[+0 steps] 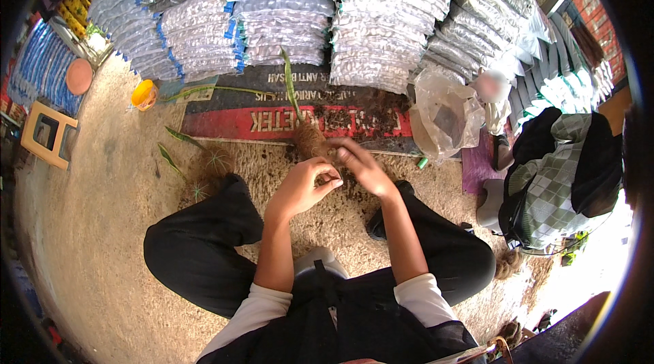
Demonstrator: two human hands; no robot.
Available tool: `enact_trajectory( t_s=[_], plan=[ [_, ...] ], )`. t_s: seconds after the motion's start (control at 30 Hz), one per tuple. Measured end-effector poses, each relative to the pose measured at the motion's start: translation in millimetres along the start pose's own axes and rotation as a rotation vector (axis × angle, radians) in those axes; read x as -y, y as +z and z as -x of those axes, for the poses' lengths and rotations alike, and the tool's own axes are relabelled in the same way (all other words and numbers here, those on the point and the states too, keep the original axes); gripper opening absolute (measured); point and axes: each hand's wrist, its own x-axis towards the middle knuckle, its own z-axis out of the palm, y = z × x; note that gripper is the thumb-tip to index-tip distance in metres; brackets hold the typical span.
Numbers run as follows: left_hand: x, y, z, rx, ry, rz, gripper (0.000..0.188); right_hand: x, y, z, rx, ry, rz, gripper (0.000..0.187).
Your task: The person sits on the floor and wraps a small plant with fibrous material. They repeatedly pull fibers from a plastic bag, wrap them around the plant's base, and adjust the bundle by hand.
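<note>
Stacked clear bags (pixel 286 10) of pale stuff form a wall ahead of me, and a red-and-black printed sack (pixel 272 112) lies flat on the floor below them. My left hand (pixel 303 183) is curled, pinching roots; my right hand (pixel 361 163) cups the plant's root ball (pixel 310 139) on the sack's edge. A crumpled plastic bag (pixel 443 115) sits to the right.

Stacked clear bags (pixel 286 17), yellow stool (pixel 48 134), crumpled plastic bag (pixel 443 115), yellow cup (pixel 144 94)

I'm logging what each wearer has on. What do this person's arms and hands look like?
Both the left hand and the right hand are bare, without gloves, rings or a watch. The forearms are uncovered; white sleeves end near the elbows.
</note>
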Motion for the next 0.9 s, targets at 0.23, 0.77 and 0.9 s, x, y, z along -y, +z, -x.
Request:
enact_trajectory(
  t_s=[0.23,0.77,0.9],
  plan=[
    [21.3,-32.7,12.7,-0.167,-0.184,-0.178,0.015,-3.5,-7.1,3.6,0.246,0.183,0.014,0.02],
    [215.2,15.1,-94.2,-0.619,-0.656,0.18,0.05,76.0,-120.8,55.3,-0.523,0.187,0.798,0.007],
    [264.1,35.7,-100.3,-0.461,-0.929,0.119,0.081,63.2,-115.7,44.2,-0.46,0.187,0.74,0.008]
  ],
)
